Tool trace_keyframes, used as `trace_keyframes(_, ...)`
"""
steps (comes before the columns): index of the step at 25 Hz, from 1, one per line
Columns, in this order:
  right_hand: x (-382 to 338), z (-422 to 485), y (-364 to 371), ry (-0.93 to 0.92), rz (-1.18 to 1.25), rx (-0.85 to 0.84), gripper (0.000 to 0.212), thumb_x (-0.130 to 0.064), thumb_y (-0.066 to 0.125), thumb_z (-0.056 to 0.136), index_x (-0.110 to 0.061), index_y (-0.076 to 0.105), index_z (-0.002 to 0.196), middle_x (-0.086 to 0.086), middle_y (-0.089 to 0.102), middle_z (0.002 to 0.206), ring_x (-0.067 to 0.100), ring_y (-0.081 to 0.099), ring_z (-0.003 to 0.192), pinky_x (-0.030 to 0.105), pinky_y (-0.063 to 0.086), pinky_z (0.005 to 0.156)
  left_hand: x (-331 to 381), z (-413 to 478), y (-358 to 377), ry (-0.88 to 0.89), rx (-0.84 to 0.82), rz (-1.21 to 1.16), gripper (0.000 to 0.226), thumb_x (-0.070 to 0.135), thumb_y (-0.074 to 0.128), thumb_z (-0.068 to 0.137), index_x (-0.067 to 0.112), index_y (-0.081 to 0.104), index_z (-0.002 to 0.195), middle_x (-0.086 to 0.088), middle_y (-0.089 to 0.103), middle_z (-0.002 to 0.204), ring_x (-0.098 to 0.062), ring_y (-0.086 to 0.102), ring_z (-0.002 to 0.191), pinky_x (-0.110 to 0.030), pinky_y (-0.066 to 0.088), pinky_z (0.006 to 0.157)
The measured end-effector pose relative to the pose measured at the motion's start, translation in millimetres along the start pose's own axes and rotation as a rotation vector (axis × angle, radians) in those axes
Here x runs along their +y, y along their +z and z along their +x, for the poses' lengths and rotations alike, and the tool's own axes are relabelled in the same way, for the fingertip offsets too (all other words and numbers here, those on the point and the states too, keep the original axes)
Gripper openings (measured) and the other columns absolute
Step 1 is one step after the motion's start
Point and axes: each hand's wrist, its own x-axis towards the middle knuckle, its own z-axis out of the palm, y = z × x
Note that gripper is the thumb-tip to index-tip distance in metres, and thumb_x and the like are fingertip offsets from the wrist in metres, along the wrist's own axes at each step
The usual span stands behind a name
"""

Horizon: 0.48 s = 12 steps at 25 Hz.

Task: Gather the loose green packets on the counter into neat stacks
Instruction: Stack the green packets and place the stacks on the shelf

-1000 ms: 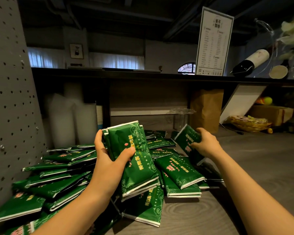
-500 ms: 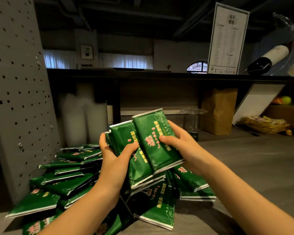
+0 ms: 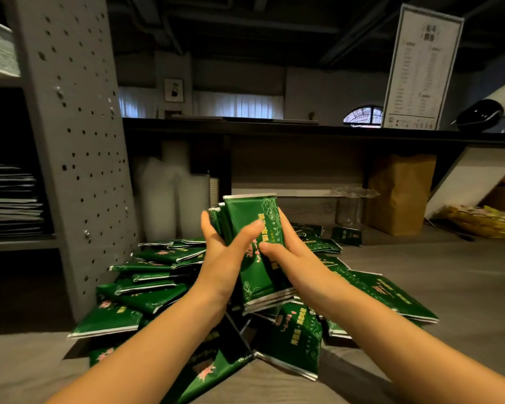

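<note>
The left hand (image 3: 220,259) and right hand (image 3: 287,253) each grip one side of a small stack (image 3: 245,214) held upright between them, to line up its edges, while loose packets (image 3: 292,336) lie below on the counter (image 3: 449,275).

head cam | single wide-angle view | faces forward, slightly down | near, over counter (image 3: 464,275)

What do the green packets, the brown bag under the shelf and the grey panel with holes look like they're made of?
The glossy green packets: probably plastic film or foil laminate, given the sheen and silvery sealed edges. The tall brown bag: matte kraft paper, creased. The grey perforated panel: likely painted metal, possibly board.
</note>
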Motion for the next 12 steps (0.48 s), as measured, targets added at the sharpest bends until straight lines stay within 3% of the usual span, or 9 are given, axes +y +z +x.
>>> trace_keyframes(2, -7, 1, 2, 0.006, 0.048, -0.010, 0.069, -0.018, 0.047, 0.095, -0.047, 0.009, 0.146, -0.021, 0.045, 0.137, -0.002, 0.050, 0.119, 0.031, 0.042, 0.105, 6, -1, -4, 0.022, -0.025, 0.038, 0.111, 0.035, 0.081, 0.060, 0.041, 0.009, 0.145, 0.003, 0.061, 0.122, -0.017, 0.063, 0.105, -0.041, 0.053, 0.090)
trace_keyframes(4, -14, 0, 10, 0.026, 0.124, -0.005, 0.062, -0.024, 0.043, 0.098, -0.055, 0.008, 0.139, -0.022, 0.045, 0.135, 0.002, 0.052, 0.117, 0.031, 0.046, 0.101, 12, -7, -12, 0.035, -0.044, 0.053, 0.104, 0.017, 0.072, 0.079, 0.041, -0.003, 0.147, 0.015, 0.058, 0.113, -0.001, 0.060, 0.095, -0.018, 0.055, 0.070)
trace_keyframes(6, -19, -5, 23, 0.017, 0.156, -0.037, 0.061, -0.033, 0.040, 0.096, -0.057, 0.003, 0.138, -0.027, 0.047, 0.125, -0.008, 0.057, 0.105, 0.021, 0.051, 0.090, 17, -17, -25, 0.057, -0.024, 0.091, 0.103, 0.014, 0.067, 0.083, 0.043, -0.009, 0.146, 0.012, 0.056, 0.120, 0.004, 0.057, 0.094, -0.009, 0.051, 0.058)
trace_keyframes(8, -22, -11, 40, -0.005, 0.163, -0.081, 0.072, -0.041, 0.047, 0.086, -0.055, 0.001, 0.140, -0.026, 0.046, 0.126, -0.011, 0.056, 0.106, 0.019, 0.050, 0.090, 27, -31, -44, 0.098, 0.014, 0.094, 0.103, 0.016, 0.069, 0.080, 0.046, -0.005, 0.145, 0.008, 0.058, 0.122, -0.003, 0.061, 0.097, -0.013, 0.053, 0.060)
trace_keyframes(10, -25, -14, 60, -0.045, 0.153, -0.110, 0.084, -0.044, 0.053, 0.079, -0.052, -0.001, 0.143, -0.019, 0.037, 0.144, -0.001, 0.048, 0.125, 0.029, 0.044, 0.103, 34, -45, -66, 0.139, 0.027, 0.078, 0.105, 0.020, 0.079, 0.071, 0.046, 0.008, 0.145, 0.003, 0.064, 0.118, -0.012, 0.067, 0.098, -0.026, 0.058, 0.070)
trace_keyframes(12, -25, -16, 77, -0.063, 0.184, -0.124, 0.093, -0.044, 0.063, 0.077, -0.050, -0.001, 0.144, -0.018, 0.032, 0.147, 0.003, 0.048, 0.126, 0.032, 0.046, 0.102, 43, -60, -87, 0.181, 0.015, 0.087, 0.099, 0.024, 0.078, 0.064, 0.041, 0.020, 0.142, 0.002, 0.069, 0.109, -0.017, 0.068, 0.098, -0.038, 0.058, 0.076)
